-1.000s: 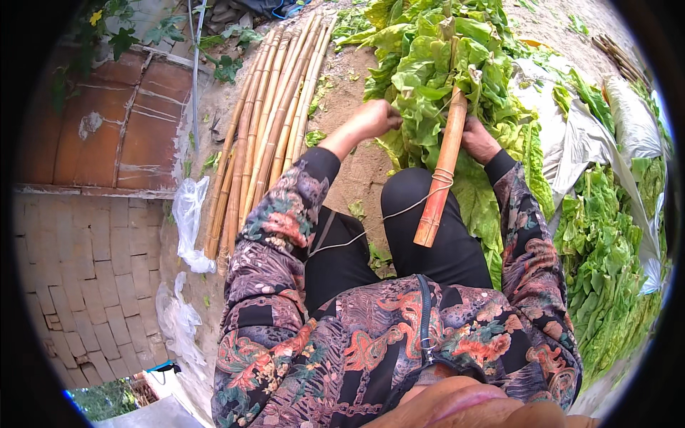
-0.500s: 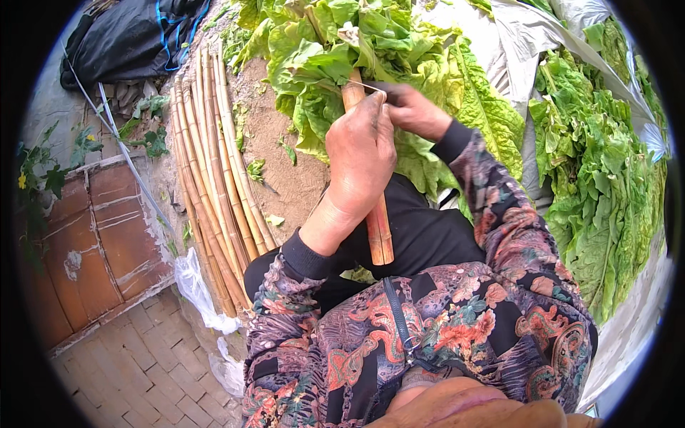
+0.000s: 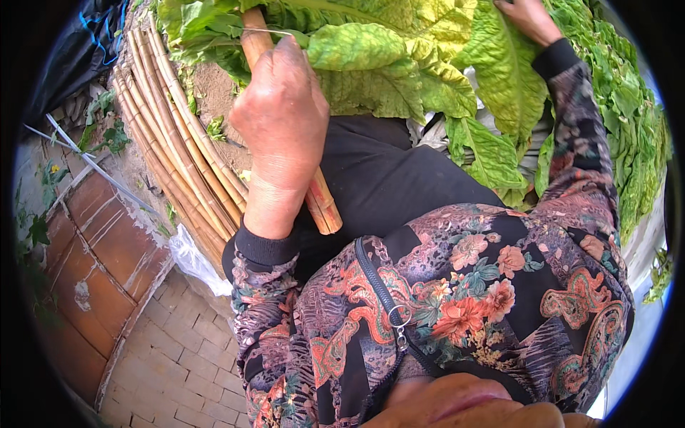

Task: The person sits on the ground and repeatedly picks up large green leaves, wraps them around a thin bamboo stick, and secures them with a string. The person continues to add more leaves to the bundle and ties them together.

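The left hand (image 3: 282, 128), at eleven o'clock from the centre, is closed in a fist-like bend, its fingers appearing to pinch a thin pale cord (image 3: 267, 31). The cord runs across a thick reddish-tan bamboo pole (image 3: 323, 203), which slants beneath the fist from eleven o'clock down to a cut, round end just by the centre; the hand hides the pole's middle stretch.

The right hand (image 3: 531, 20) reaches out between one and two o'clock, at the upper edge of a broad yellow-green leaf (image 3: 499, 75). Its fingertips are partly lost against the picture's rim, so I cannot tell whether they grip that leaf or only touch it.

More large, crinkled green leaves (image 3: 378, 85) spread from eleven to one o'clock, around the upper part of the pole and above the lap's black trousers (image 3: 407, 167). A heap of limp green leaves (image 3: 621, 135) lies between two and three o'clock.

At ten o'clock a row of long tan bamboo canes (image 3: 175, 135) lies side by side on sandy soil (image 3: 217, 85). Crumpled clear plastic film (image 3: 196, 264) is near their lower ends, between eight and nine o'clock, and pale brick paving (image 3: 171, 357) fills the area between seven and eight.
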Motion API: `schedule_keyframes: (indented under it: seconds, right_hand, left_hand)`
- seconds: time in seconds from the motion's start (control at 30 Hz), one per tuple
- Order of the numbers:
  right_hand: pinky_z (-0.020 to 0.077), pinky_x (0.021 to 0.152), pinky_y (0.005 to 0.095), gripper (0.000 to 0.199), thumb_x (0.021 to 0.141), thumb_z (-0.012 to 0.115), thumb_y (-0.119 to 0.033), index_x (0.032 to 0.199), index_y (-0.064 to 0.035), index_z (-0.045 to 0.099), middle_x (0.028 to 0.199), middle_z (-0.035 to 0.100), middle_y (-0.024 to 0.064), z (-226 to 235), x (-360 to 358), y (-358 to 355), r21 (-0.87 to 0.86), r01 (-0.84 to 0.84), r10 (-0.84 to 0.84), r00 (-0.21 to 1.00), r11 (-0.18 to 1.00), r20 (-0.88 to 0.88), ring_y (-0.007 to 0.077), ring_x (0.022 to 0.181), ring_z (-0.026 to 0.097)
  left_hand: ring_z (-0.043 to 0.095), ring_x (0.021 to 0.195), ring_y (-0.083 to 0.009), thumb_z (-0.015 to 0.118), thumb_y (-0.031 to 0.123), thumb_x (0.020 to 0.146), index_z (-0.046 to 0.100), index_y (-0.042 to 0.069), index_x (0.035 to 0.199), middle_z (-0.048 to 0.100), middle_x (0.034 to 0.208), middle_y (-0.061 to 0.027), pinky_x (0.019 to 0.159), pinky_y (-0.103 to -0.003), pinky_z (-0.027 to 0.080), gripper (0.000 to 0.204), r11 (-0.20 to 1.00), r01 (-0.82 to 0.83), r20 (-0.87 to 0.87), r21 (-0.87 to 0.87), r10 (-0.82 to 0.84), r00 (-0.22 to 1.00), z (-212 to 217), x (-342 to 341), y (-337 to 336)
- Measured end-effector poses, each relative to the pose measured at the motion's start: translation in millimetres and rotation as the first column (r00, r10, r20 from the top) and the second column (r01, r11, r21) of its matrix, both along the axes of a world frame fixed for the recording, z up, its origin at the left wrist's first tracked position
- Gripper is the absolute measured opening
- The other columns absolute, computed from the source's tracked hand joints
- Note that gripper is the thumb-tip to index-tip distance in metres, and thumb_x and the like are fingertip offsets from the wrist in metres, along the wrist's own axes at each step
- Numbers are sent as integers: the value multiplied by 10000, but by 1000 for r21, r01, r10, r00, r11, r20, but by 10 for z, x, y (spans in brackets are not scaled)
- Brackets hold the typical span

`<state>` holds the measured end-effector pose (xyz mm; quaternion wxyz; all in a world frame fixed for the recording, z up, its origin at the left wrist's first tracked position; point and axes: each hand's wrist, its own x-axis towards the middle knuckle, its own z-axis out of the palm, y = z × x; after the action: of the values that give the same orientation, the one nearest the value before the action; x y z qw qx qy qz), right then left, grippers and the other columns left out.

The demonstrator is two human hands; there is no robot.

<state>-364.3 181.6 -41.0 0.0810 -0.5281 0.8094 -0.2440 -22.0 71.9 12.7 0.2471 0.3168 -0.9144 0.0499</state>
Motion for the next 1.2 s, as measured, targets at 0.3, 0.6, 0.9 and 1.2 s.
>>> schedule_keyframes:
  seconds: [0.3, 0.6, 0.9, 1.2]
  right_hand:
    - [390, 991, 327, 405, 802, 616, -53, 1186, 54, 542, 1209, 560, 200, 135, 503, 2431, 518, -14, -289, 817, 855, 499, 270, 1142, 526]
    - [429, 910, 356, 599, 694, 703, -147, 1214, 60, 488, 1098, 598, 239, -2336, 1108, 2106, 403, -123, -141, 813, 907, 565, 314, 1017, 574]
    - [438, 816, 257, 374, 741, 674, -13, 1103, 12, 582, 940, 616, 17, 151, 211, 2654, 298, 175, -330, 712, 938, 620, 118, 865, 549]
    - [463, 746, 291, 304, 762, 594, -18, 1062, 30, 597, 900, 667, 143, -490, 141, 2673, 24, 207, -206, 947, 978, 248, 178, 793, 612]
  left_hand:
    - [627, 642, -293, 540, 149, 858, 611, 36, 870, 644, 769, -152, 583, -394, 486, 134, 992, -123, 78, -35, 125, 989, 29, -83, 26]
    - [638, 666, -342, 592, 222, 820, 634, 40, 801, 647, 767, -185, 610, -448, 508, 188, 967, -240, 42, 86, 237, 971, -115, -233, -305]
    - [463, 524, -59, 667, 248, 828, 648, -39, 933, 613, 691, -35, 485, -216, 365, 306, 361, 383, -500, 850, 324, 803, -422, -14, -715]
    - [593, 673, -174, 689, 374, 783, 661, -52, 844, 630, 715, -113, 661, -324, 468, 431, 612, 88, -278, 786, 224, 934, -567, -107, -837]
